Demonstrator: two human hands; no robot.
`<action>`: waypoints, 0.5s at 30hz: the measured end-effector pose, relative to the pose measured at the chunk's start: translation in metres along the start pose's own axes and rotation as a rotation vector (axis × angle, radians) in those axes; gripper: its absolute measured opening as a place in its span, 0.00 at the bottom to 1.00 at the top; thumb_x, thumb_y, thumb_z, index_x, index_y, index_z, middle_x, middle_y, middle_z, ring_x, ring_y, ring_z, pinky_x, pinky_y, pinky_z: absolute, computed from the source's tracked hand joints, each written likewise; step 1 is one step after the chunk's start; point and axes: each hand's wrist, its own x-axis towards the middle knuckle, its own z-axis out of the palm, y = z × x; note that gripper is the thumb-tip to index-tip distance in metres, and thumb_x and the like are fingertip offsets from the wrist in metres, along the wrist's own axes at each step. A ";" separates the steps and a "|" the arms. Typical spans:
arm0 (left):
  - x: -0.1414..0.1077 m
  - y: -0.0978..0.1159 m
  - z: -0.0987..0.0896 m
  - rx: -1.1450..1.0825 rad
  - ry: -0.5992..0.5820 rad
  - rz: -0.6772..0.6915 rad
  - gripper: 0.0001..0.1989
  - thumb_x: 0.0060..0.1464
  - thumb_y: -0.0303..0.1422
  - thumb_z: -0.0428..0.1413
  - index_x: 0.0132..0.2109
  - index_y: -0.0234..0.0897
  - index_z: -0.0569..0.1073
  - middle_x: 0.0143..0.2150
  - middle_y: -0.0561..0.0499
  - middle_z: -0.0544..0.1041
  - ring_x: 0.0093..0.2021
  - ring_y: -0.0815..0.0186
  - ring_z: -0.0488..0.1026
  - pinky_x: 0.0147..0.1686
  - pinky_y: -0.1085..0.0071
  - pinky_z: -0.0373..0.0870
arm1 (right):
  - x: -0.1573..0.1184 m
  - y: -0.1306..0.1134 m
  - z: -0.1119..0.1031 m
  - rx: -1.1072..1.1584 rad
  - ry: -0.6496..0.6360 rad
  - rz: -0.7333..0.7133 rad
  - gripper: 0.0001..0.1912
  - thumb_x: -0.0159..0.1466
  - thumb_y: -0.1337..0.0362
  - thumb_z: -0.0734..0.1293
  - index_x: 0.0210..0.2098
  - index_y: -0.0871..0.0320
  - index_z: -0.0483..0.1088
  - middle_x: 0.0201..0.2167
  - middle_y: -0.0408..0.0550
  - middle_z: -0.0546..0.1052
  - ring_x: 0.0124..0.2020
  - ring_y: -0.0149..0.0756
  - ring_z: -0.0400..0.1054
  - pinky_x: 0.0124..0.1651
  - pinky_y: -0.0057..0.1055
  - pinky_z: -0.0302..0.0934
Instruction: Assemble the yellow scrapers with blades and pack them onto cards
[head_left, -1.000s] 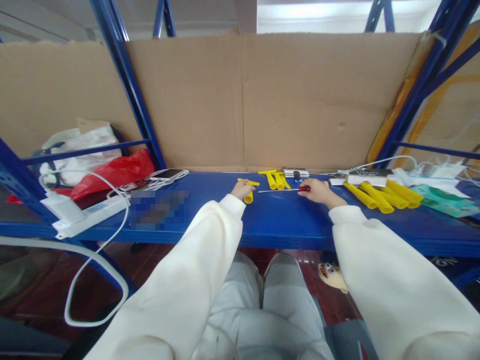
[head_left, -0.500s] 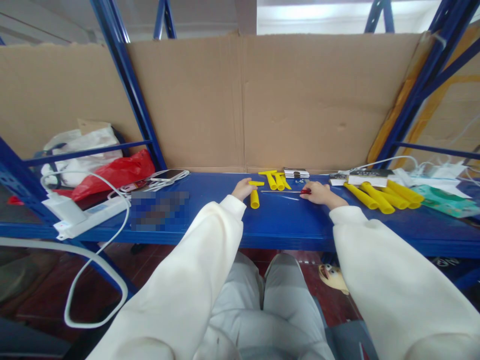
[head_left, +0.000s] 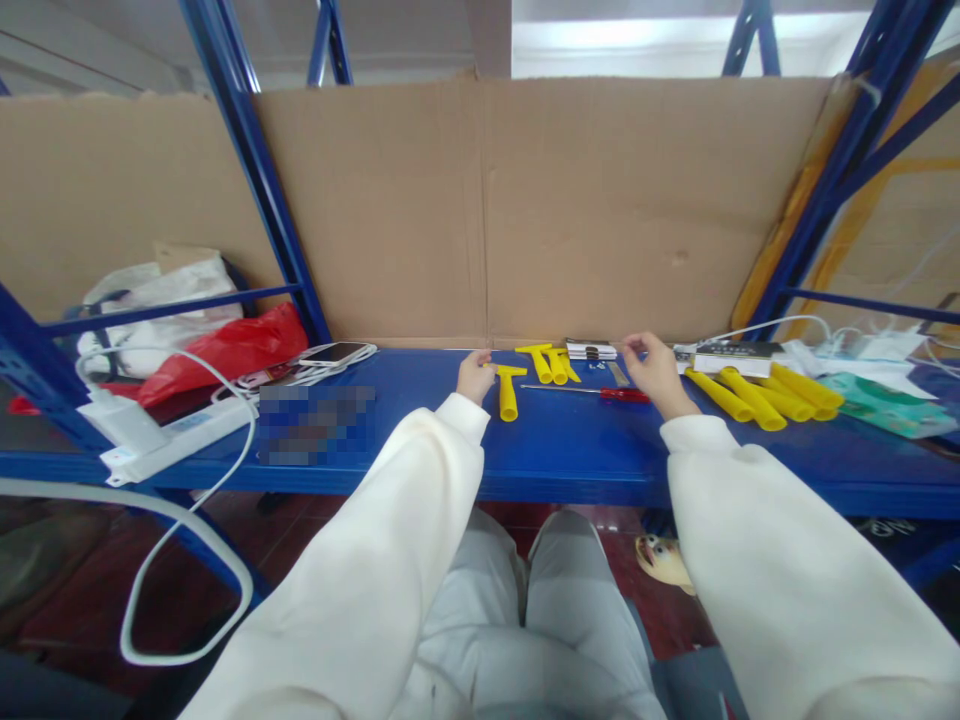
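My left hand [head_left: 475,377] is closed at the left end of a yellow T-shaped piece [head_left: 508,398]; whether its fingers grip that piece is too small to tell. A screwdriver with a red handle [head_left: 624,395] lies on the blue shelf, its shaft pointing left. Above and right of the handle is my right hand [head_left: 654,368], raised with fingers curled; anything between them is too small to make out. More yellow T-shaped pieces [head_left: 555,366] lie behind, beside a stack of dark-and-white items [head_left: 591,350]. A small flat grey piece [head_left: 618,374] is left of my right hand.
Several yellow tubes [head_left: 756,400] lie at the right beside a green packet [head_left: 889,403]. At the left are a phone [head_left: 335,352], a white power strip [head_left: 176,440] with cables and a red bag [head_left: 225,352]. Cardboard [head_left: 562,210] stands behind the blue shelf [head_left: 570,480].
My right hand has let go of the screwdriver and moved up and right. The screwdriver now lies on the shelf. My left hand has shifted slightly left.
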 end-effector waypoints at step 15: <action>-0.006 0.003 0.000 0.043 0.005 0.055 0.17 0.48 0.18 0.51 0.42 0.33 0.78 0.40 0.45 0.81 0.34 0.64 0.78 0.32 0.70 0.74 | 0.027 0.032 0.013 -0.176 -0.148 0.354 0.12 0.54 0.70 0.66 0.40 0.60 0.73 0.36 0.55 0.79 0.40 0.44 0.74 0.45 0.37 0.67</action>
